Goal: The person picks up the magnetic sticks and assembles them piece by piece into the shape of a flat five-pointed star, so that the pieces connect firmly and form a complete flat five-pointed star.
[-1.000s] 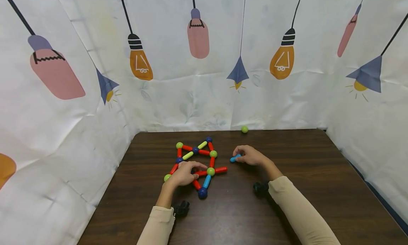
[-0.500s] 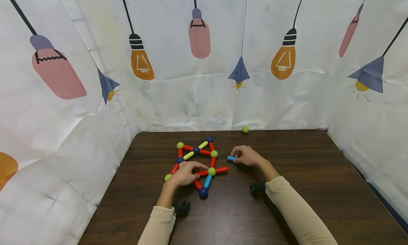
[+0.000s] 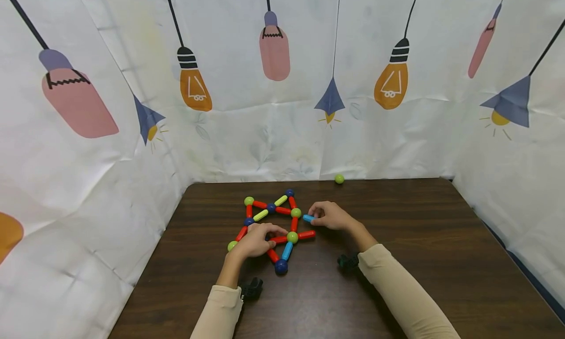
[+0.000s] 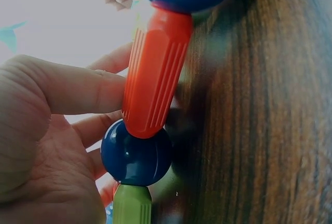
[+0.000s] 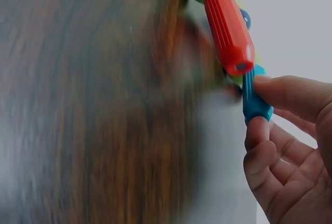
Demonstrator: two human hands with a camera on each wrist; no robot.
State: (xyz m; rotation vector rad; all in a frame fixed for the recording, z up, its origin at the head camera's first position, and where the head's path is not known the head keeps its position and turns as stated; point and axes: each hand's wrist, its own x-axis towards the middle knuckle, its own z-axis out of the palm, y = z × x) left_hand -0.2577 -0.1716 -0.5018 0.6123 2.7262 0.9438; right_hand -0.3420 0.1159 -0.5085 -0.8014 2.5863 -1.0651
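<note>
Magnetic rods and balls form a linked frame on the table, with red, blue and yellow-green rods between dark blue and green balls. My left hand (image 3: 252, 242) lies over its near left side; in the left wrist view the thumb and fingers hold a red magnetic rod (image 4: 155, 73) beside a dark blue ball (image 4: 136, 154). My right hand (image 3: 334, 216) pinches a light blue magnetic rod (image 3: 308, 218) between thumb and fingers. That rod's free end points at a green ball (image 3: 296, 213) on the frame's right side, close to it. My left hand hides part of the frame.
A loose green ball (image 3: 339, 179) rests at the table's far edge. One red rod (image 3: 306, 235) sticks out to the right from a green ball (image 3: 292, 237). The dark wooden table (image 3: 397, 216) is bordered by a white curtain (image 3: 238, 143) printed with lamps.
My right hand has moved left with the light blue rod, turning it toward the frame and bringing it close to the green ball. My left hand and the frame have stayed put.
</note>
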